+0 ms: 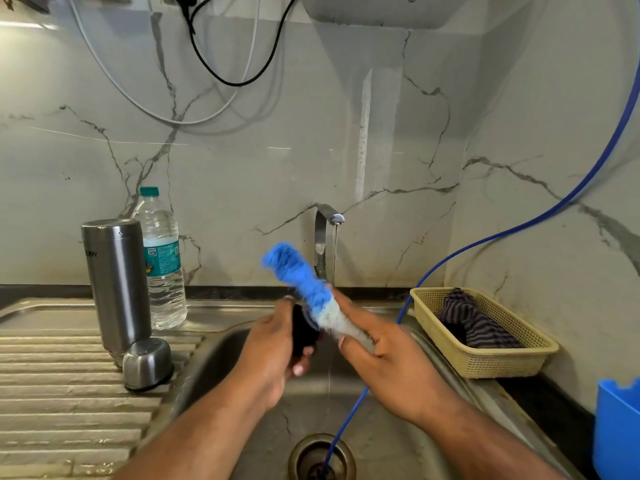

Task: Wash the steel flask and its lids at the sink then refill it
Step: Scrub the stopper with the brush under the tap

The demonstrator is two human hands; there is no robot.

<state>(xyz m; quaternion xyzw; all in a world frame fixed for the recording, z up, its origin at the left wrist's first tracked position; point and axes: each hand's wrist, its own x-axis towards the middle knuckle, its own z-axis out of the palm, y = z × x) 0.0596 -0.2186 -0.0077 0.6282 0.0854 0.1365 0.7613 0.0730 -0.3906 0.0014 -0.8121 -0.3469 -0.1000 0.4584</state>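
Note:
The steel flask (116,285) stands upside down on the ridged drainboard at the left. Its steel cup lid (148,362) rests upside down just in front of it. Over the sink basin, my left hand (273,355) is closed around a small black inner lid (304,330). My right hand (388,358) grips a blue and white bottle brush (304,289), whose bristles touch the black lid and point up to the left. A thin stream of water runs from the tap (327,230) between my hands.
A plastic water bottle (162,261) stands behind the flask. A blue hose (485,237) runs from the right wall into the sink drain (322,457). A beige basket (485,341) with a striped cloth sits on the right counter, a blue container (618,427) nearer.

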